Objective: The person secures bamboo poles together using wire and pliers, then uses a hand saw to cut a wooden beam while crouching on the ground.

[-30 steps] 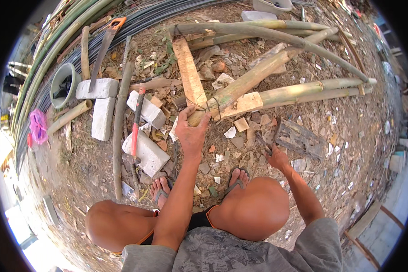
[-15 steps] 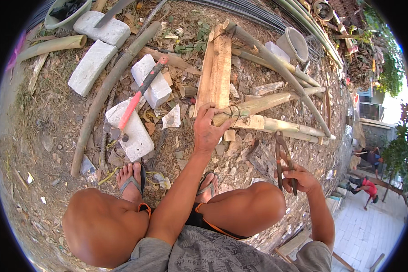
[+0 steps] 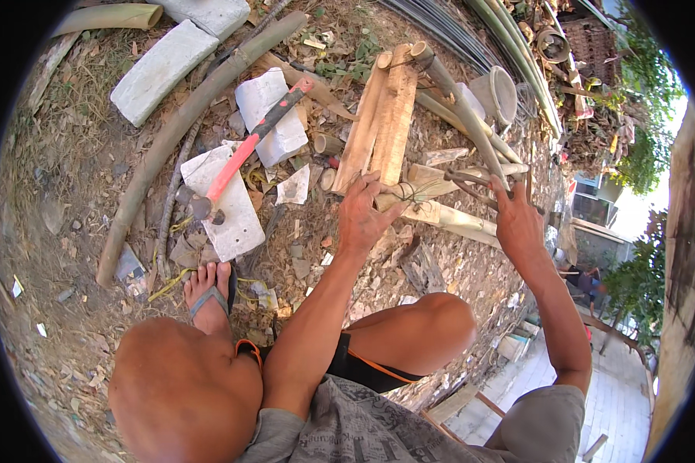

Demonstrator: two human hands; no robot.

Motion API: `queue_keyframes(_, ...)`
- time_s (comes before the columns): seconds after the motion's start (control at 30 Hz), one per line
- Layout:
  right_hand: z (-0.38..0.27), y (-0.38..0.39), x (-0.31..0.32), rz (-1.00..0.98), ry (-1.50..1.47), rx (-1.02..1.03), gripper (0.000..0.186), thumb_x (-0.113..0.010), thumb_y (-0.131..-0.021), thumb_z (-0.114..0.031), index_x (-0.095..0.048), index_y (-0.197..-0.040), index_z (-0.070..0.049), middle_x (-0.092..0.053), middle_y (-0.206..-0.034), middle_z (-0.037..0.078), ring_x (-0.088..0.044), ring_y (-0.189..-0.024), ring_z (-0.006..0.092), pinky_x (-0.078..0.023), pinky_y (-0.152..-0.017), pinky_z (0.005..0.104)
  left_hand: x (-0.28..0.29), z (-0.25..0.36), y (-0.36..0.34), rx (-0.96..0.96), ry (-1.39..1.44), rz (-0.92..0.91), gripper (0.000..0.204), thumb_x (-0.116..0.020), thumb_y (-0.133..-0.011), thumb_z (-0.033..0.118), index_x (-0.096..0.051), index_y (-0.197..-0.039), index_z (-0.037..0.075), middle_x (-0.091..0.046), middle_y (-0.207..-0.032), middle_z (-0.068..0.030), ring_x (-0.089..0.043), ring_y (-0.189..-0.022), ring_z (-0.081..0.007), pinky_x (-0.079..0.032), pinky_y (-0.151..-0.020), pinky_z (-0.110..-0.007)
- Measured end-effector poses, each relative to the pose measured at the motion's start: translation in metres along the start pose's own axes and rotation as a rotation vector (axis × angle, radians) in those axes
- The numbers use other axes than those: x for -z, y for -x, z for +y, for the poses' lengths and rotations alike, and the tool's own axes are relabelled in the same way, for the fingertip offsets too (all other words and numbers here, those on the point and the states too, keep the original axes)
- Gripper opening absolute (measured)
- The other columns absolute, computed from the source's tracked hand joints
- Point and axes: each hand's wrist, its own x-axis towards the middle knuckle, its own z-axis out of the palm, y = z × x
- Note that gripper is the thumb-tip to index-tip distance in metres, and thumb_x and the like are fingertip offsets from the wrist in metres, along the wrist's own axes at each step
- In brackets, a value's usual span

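Observation:
My left hand (image 3: 365,220) grips the wired joint of a pole frame. Its fingers rest at the lower end of a wooden plank (image 3: 394,116), and its thumb presses on the cut end of a bamboo pole (image 3: 390,199). Thin dark tie wire (image 3: 418,194) loops round that joint, with loose ends sticking up. To its right, my right hand (image 3: 519,224) is closed round the handles of rusty pincers (image 3: 471,185), whose jaws point left toward the wire. A split bamboo length (image 3: 448,217) runs right from the joint, partly behind my right hand.
A pink-and-black-handled hammer (image 3: 247,150) lies across white blocks (image 3: 228,208) on the left. Beyond it lies a long curved pole (image 3: 185,147). A grey bucket (image 3: 494,96) and bundled steel rods (image 3: 440,31) are at the far side. Wood scraps and rubble litter the ground.
My right hand has moved up and away from my knee, swinging the pincers from upright to pointing left near the wired joint. My left hand stays on the joint. The view has shifted.

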Motion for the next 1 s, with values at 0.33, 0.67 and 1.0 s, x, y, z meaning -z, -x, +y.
queue_keyframes(0.33, -0.023, 0.014, -0.004, 0.258, 0.123, 0.318, 0.076, -0.059, -0.093, 0.002, -0.042, -0.161, -0.026, -0.053, -0.139, 0.024, -0.068, -0.106, 0.0462, -0.053, -0.100, 0.0603, -0.004, 0.000, -0.002, -0.016, 0.027, 0.048, 0.034, -0.093, -0.068, 0.018, -0.075, -0.095, 0.006, -0.070, -0.128, -0.0198, -0.066, -0.119, -0.0384, -0.054, -0.101, -0.045)
queue_keyframes(0.67, -0.047, 0.000, -0.005, 0.207, 0.200, 0.314, 0.081, -0.061, -0.092, 0.002, -0.036, -0.165, -0.020, -0.047, -0.149, 0.024, -0.060, -0.118, 0.0458, -0.042, -0.111, 0.0613, -0.004, -0.002, 0.001, -0.010, 0.015, 0.047, 0.037, -0.094, -0.067, 0.018, -0.074, -0.097, 0.008, -0.070, -0.127, -0.0177, -0.067, -0.116, -0.0382, -0.055, -0.099, -0.045)
queue_keyframes(1.0, -0.050, -0.025, 0.026, 0.251, 0.389, 0.514, 0.042, -0.068, -0.091, -0.012, -0.062, -0.133, -0.014, -0.061, -0.115, 0.011, -0.058, -0.109, 0.0302, -0.045, -0.101, 0.0527, 0.000, -0.005, 0.000, -0.066, -0.037, 0.027, 0.044, -0.096, -0.066, 0.019, -0.074, -0.102, 0.007, -0.069, -0.132, -0.0180, -0.068, -0.117, -0.0374, -0.056, -0.099, -0.044)
